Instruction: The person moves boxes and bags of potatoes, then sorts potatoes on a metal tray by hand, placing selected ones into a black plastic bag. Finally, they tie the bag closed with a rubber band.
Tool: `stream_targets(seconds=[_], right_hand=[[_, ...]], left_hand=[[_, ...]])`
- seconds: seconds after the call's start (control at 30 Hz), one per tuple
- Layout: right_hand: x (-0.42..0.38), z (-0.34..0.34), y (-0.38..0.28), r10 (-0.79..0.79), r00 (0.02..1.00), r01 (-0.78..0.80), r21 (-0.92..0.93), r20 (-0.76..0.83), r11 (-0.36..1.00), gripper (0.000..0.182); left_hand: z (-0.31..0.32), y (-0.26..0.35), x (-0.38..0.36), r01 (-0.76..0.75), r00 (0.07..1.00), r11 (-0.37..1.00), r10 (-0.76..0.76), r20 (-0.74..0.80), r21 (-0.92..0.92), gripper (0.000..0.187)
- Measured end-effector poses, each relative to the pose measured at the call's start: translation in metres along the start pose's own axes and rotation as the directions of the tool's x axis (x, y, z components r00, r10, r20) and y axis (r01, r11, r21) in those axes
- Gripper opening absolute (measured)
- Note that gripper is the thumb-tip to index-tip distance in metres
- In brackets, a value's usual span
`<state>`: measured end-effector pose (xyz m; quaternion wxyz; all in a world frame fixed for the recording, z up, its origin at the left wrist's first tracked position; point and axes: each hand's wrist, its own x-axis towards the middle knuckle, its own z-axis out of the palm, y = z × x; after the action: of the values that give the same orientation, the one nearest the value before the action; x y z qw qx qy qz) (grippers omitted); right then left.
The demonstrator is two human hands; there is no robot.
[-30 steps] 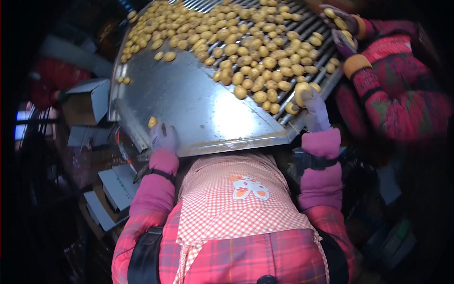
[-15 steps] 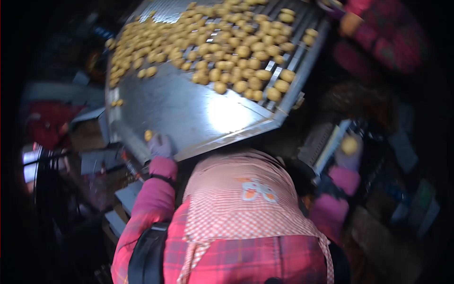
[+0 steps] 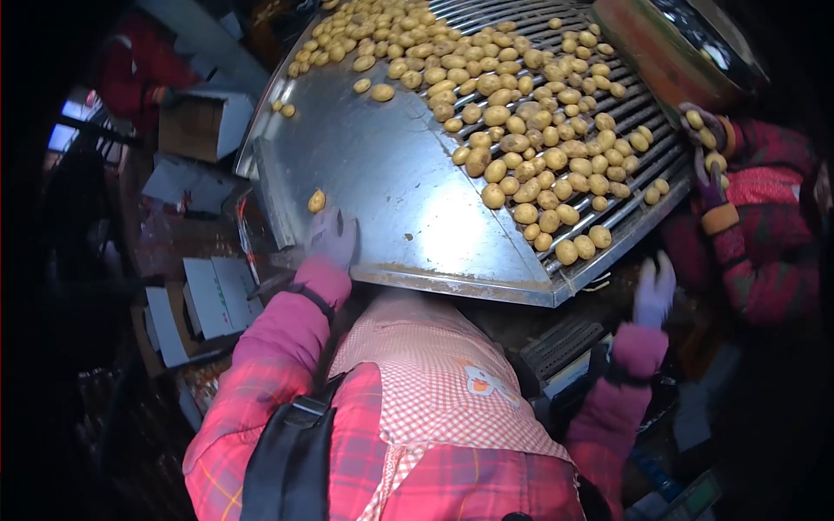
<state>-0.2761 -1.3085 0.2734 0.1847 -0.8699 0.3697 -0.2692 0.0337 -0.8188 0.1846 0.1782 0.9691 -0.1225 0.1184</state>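
Note:
My left hand (image 3: 333,240), in a pale purple glove, rests on the near left part of the metal table (image 3: 365,191) with its fingers apart. Just beyond its fingertips lies a single potato (image 3: 316,201), not gripped. Off the table's right front corner, my right hand (image 3: 653,291) is raised in the same kind of glove, fingers spread and slightly blurred, holding nothing. Many potatoes (image 3: 512,143) cover the metal rollers (image 3: 608,213) and the far side of the table.
At the right a co-worker's gloved hands (image 3: 712,187) hold several potatoes beside a large round container (image 3: 669,52). Another person's red sleeve (image 3: 130,74) is at the upper left, near an open cardboard box (image 3: 189,128). More boxes (image 3: 217,295) stand at the left; a grey crate (image 3: 560,347) is below the table.
The view has shifted and turned. My right hand held a potato low at the right; it is now empty and closer to the table. My left hand stays beside the lone potato.

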Motion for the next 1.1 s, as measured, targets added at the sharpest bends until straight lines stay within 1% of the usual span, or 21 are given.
stream_targets(seconds=[0.07, 0.13, 0.23, 0.3, 0.33, 0.4, 0.43, 0.5, 0.57, 0.6, 0.63, 0.7, 0.73, 0.8, 0.87, 0.9, 0.93, 0.97, 1.0, 1.03, 1.1], right_hand=[[0.051, 0.042, -0.070, -0.197, 0.975, 0.180, 0.161, 0.099, 0.971, 0.041], [0.091, 0.085, -0.116, -0.279, 0.926, 0.239, 0.175, 0.255, 0.955, 0.045], [0.149, 0.166, -0.112, -0.337, 0.875, 0.311, 0.129, 0.348, 0.942, 0.056], [0.187, 0.209, -0.092, -0.186, 0.918, 0.251, -0.152, 0.351, 0.956, 0.067], [0.194, 0.223, -0.095, -0.206, 0.916, 0.272, -0.154, 0.346, 0.950, 0.067], [0.191, 0.244, -0.106, 0.005, 0.949, 0.132, -0.409, 0.316, 0.903, 0.078], [0.176, 0.206, -0.174, 0.235, 0.892, -0.045, -0.442, 0.386, 0.896, 0.081], [0.181, 0.224, -0.176, 0.012, 0.867, 0.153, -0.289, 0.498, 0.945, 0.080], [0.163, 0.270, -0.163, -0.196, 0.924, 0.209, -0.005, 0.329, 0.978, 0.072], [0.140, 0.251, -0.193, -0.220, 0.903, 0.187, 0.123, 0.368, 0.975, 0.069], [0.129, 0.281, -0.190, -0.195, 0.894, 0.271, -0.141, 0.405, 0.952, 0.072], [0.101, 0.223, -0.245, -0.050, 0.828, 0.129, -0.103, 0.559, 0.986, 0.071], [0.098, 0.220, -0.250, -0.057, 0.783, 0.108, -0.046, 0.619, 0.993, 0.073], [0.073, 0.218, -0.248, -0.314, 0.783, 0.201, 0.259, 0.537, 0.945, 0.069], [0.071, 0.178, -0.250, -0.366, 0.701, 0.073, 0.450, 0.612, 0.890, 0.063], [0.072, 0.183, -0.227, -0.336, 0.828, 0.118, 0.446, 0.449, 0.887, 0.056], [0.089, 0.176, -0.208, -0.247, 0.883, 0.018, 0.497, 0.399, 0.868, 0.051], [0.108, 0.161, -0.185, -0.269, 0.941, 0.166, 0.412, 0.206, 0.896, 0.044], [0.122, 0.152, -0.163, -0.041, 0.988, -0.020, 0.387, 0.150, 0.922, 0.035], [0.139, 0.134, -0.134, 0.004, 0.985, -0.022, 0.106, 0.175, 0.994, 0.041], [0.154, 0.158, -0.016, -0.028, 0.990, 0.038, -0.074, 0.135, 0.997, 0.058]], left_hand=[[-0.012, 0.011, 0.003, 0.125, 0.974, 0.991, -0.131, 0.187, 0.045, 0.052], [-0.018, 0.016, 0.005, 0.165, 0.964, 0.986, -0.166, 0.210, 0.020, 0.053], [-0.018, 0.016, 0.001, 0.180, 0.961, 0.984, -0.177, 0.214, 0.008, 0.054], [-0.020, 0.016, 0.005, 0.161, 0.969, 0.987, -0.155, 0.194, -0.013, 0.054], [-0.022, 0.020, 0.006, 0.174, 0.969, 0.984, -0.167, 0.182, -0.027, 0.054], [-0.030, 0.026, 0.009, 0.192, 0.963, 0.981, -0.185, 0.196, -0.015, 0.054], [-0.034, 0.028, 0.012, 0.200, 0.960, 0.980, -0.192, 0.204, -0.021, 0.054], [-0.038, 0.032, 0.014, 0.144, 0.961, 0.990, -0.141, 0.238, 0.005, 0.053], [-0.034, 0.034, 0.016, 0.131, 0.958, 0.991, -0.133, 0.255, 0.024, 0.053], [-0.033, 0.034, 0.015, 0.147, 0.955, 0.988, -0.156, 0.253, 0.051, 0.053], [-0.029, 0.031, 0.015, 0.123, 0.962, 0.991, -0.132, 0.237, 0.053, 0.054], [-0.020, 0.023, 0.013, 0.074, 0.971, 0.997, -0.080, 0.227, 0.035, 0.055], [-0.018, 0.020, 0.012, 0.080, 0.975, 0.996, -0.084, 0.205, 0.027, 0.055], [-0.021, 0.024, 0.012, 0.076, 0.970, 0.996, -0.086, 0.228, 0.050, 0.057], [-0.026, 0.027, 0.012, 0.065, 0.970, 0.996, -0.077, 0.232, 0.061, 0.057], [-0.022, 0.026, 0.010, 0.096, 0.970, 0.992, -0.112, 0.214, 0.082, 0.057], [-0.025, 0.026, 0.010, 0.129, 0.969, 0.986, -0.148, 0.197, 0.103, 0.057], [-0.028, 0.027, 0.008, 0.095, 0.972, 0.992, -0.111, 0.208, 0.086, 0.057], [-0.029, 0.029, 0.012, 0.050, 0.975, 0.997, -0.061, 0.215, 0.055, 0.058], [-0.035, 0.033, 0.013, 0.080, 0.965, 0.996, -0.086, 0.249, 0.037, 0.058], [-0.031, 0.032, 0.009, 0.079, 0.972, 0.995, -0.090, 0.219, 0.060, 0.058]])
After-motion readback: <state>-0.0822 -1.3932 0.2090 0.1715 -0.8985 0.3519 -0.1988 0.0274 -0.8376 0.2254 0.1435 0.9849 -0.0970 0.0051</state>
